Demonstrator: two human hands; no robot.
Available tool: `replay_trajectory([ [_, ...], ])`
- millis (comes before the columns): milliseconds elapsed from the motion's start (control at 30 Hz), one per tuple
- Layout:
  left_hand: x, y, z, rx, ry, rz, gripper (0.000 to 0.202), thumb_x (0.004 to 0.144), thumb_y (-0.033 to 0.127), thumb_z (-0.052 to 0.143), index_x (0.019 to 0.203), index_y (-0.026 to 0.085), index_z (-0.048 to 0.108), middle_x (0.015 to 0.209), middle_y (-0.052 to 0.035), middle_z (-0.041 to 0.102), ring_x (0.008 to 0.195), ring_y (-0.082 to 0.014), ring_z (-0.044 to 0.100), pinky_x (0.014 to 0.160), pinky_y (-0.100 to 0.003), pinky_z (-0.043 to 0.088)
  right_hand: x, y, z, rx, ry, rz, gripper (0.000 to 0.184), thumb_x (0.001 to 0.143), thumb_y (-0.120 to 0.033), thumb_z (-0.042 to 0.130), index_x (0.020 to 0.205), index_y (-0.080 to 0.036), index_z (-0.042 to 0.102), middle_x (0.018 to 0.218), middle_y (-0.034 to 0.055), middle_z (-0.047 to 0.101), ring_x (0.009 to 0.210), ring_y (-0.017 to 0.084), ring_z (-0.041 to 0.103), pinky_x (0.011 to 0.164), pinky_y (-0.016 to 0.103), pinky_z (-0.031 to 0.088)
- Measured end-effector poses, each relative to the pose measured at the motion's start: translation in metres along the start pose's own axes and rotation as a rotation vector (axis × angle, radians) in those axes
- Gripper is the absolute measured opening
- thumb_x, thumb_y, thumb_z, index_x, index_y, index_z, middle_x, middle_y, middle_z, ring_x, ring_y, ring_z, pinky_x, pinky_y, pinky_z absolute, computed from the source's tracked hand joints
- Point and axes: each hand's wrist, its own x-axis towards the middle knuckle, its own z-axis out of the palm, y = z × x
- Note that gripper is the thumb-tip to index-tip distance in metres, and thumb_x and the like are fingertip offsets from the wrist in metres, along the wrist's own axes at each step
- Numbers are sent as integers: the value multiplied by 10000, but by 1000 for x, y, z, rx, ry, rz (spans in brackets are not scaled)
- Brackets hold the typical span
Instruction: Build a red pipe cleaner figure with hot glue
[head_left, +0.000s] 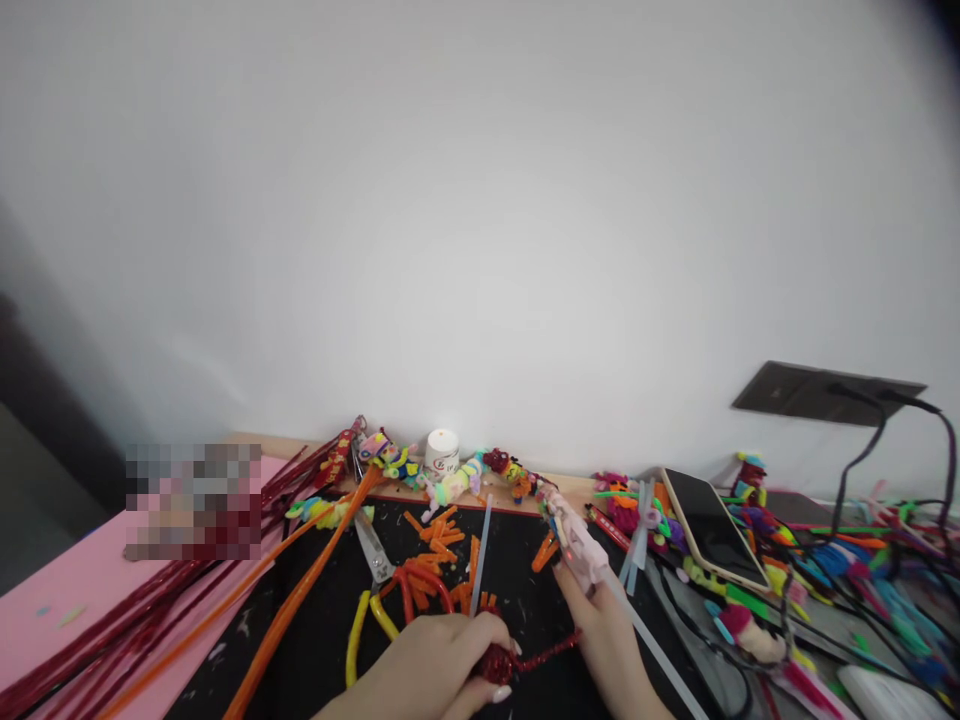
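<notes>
My left hand [439, 665] is at the bottom of the view, its fingers pinched on a coiled red glitter pipe cleaner [499, 662] whose tail runs right toward my other hand. My right hand [611, 645] grips a pale pink glue gun [577, 540] that points up and left over the black mat [315, 640]. Scissors with yellow handles [373, 580] lie just left of my left hand. Short orange pipe-cleaner pieces [439, 540] are scattered above it.
Long red and orange stems [225, 610] fan out on the left over a pink sheet [52, 620]. Small pipe-cleaner figures [457, 480] and a white roll [442, 450] line the wall. A phone [712, 525], cables and colourful scraps crowd the right side.
</notes>
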Motion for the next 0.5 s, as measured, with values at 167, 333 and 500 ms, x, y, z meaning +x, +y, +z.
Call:
replay_trajectory([
  [167, 1, 2, 0, 39, 30, 21, 226, 834, 239, 541, 1058, 268, 556, 969, -26, 692, 877, -194, 645, 788, -248, 482, -1, 1, 0, 13, -11, 12, 431, 802, -362, 552, 1167, -134, 576, 997, 100, 694, 1007, 271, 608, 932, 391, 441],
  [333, 3, 5, -3, 48, -45, -47, 191, 814, 195, 548, 998, 243, 552, 926, -25, 684, 838, -197, 640, 737, -244, 477, -1, 1, -1, -7, 2, 23, 400, 792, -354, 564, 1114, -121, 604, 970, 105, 700, 996, 285, 611, 918, 406, 447],
  [500, 2, 6, -6, -80, -28, -156, 193, 837, 174, 484, 1018, 234, 511, 919, -19, 669, 839, -186, 623, 735, -250, 460, 1, 3, -2, -38, 3, 1, 349, 809, -337, 545, 1073, -130, 643, 934, 100, 712, 1005, 286, 606, 928, 422, 435],
])
